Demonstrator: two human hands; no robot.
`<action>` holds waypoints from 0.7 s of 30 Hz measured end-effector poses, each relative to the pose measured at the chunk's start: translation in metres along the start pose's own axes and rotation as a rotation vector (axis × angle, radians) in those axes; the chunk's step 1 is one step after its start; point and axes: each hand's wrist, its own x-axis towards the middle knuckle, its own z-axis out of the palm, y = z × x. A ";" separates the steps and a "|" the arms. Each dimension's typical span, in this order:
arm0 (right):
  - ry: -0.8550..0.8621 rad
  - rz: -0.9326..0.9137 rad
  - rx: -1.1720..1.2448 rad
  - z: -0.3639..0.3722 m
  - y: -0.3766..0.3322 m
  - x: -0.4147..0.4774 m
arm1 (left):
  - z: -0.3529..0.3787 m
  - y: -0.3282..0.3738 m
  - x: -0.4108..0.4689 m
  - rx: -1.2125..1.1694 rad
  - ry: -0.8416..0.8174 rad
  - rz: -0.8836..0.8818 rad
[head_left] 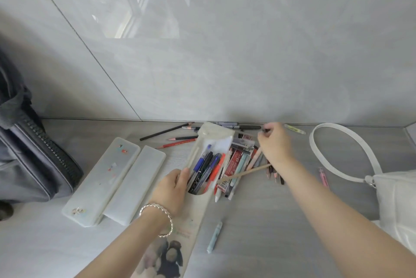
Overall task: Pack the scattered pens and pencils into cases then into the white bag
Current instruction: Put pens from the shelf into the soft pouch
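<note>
My left hand (173, 190) gripping the case (216, 133), my right hand (274, 145) pinching a dark pen (266, 130), loose pens (244, 160) between them

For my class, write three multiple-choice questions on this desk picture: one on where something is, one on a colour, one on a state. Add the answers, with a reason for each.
1. Where is the white bag?
A. at the left edge
B. at the right edge
C. in the middle, against the wall

2. What colour is the lone pen lying nearest the person?
A. red
B. black
C. light blue

3. What is the left hand doing?
A. gripping the soft case by its edge
B. lying flat on the table
C. holding a pencil

Answers:
1 B, because the bag lies at the right of the picture.
2 C, because its barrel is pale blue.
3 A, because the thumb lies over the case's rim, with pens showing inside.
</note>
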 end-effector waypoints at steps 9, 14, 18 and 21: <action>-0.068 0.261 -0.164 0.019 0.012 0.023 | -0.006 -0.002 -0.003 -0.064 0.060 -0.004; -0.029 0.233 0.030 0.005 0.010 0.017 | -0.009 -0.004 -0.003 -0.051 0.099 0.002; -0.377 0.138 -0.139 0.010 0.006 -0.017 | -0.007 -0.002 -0.004 -0.061 0.088 0.007; -0.409 0.052 -0.312 0.034 0.009 -0.032 | -0.005 0.001 -0.009 -0.067 0.065 0.019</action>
